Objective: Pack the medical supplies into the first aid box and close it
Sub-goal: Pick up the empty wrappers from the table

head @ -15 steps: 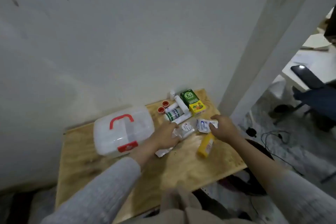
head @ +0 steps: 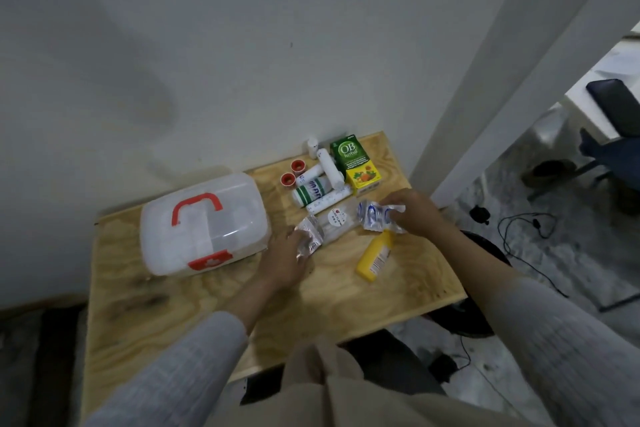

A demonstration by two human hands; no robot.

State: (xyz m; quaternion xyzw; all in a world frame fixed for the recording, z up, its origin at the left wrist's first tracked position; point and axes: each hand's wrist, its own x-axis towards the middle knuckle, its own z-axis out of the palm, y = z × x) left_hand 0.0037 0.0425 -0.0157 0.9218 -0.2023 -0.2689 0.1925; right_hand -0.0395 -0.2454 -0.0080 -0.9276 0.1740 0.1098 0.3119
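The white first aid box [head: 204, 224], with a red handle and red latch, sits closed on the left of the wooden table [head: 180, 305]. Right of it lie the supplies: two red-capped tape rolls [head: 292, 173], white bandage rolls [head: 329, 168], a green-and-white tube [head: 309, 191], a green and yellow carton [head: 353, 163], a clear packet with a round label [head: 337, 222] and a yellow bottle [head: 375, 255]. My left hand [head: 285, 258] grips a clear plastic packet [head: 309, 241]. My right hand [head: 412, 211] holds a crinkled blue-printed packet [head: 374, 215].
A white wall rises right behind the table, and a white pillar [head: 485, 80] stands at its right corner. Black cables [head: 519, 239] trail over the floor on the right. A dark phone [head: 614, 104] lies on a white desk at far right.
My left hand has pulled back toward me with the clear packet. My right hand has closed on the blue-printed packet and lifted it slightly.
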